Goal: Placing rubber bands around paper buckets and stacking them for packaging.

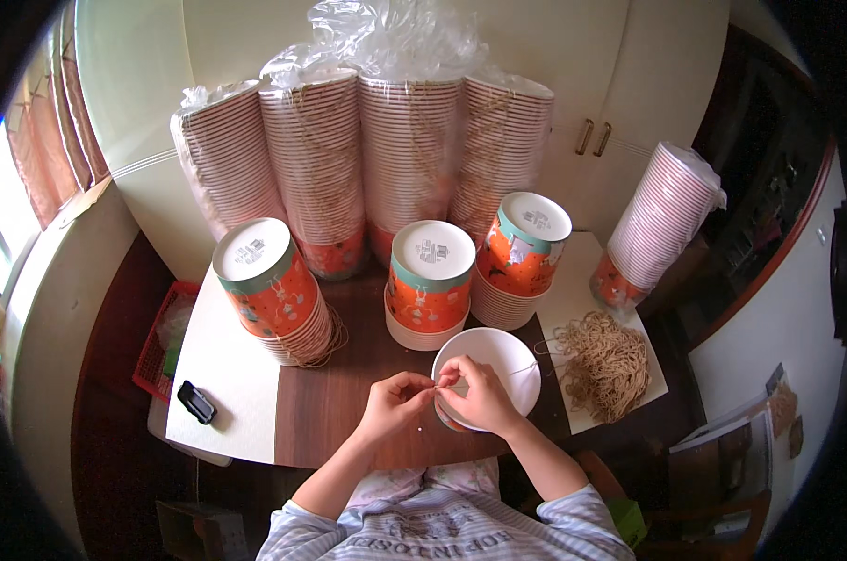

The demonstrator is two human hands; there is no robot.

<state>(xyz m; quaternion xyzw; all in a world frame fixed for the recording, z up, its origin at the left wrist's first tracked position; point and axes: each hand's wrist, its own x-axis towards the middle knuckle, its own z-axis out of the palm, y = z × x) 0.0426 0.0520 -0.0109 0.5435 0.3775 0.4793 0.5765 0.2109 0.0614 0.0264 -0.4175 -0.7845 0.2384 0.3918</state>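
My left hand and my right hand meet at the near left rim of a white-lined paper bucket. Both are closed in a pinch, fingertips almost touching; what they hold is too small to make out. The bucket stands upright, mouth up, at the table's front. A thin cord shows at its right side, its course partly unclear. Just behind stands an upturned orange bucket with a green band and white base, nested over another. A tangled heap of tan cord lies to the right.
Tall plastic-wrapped stacks of paper buckets line the back; another wrapped stack stands right. Upturned bucket stacks sit left and back right, the left one with hanging cords. A small black case lies left, near a red basket.
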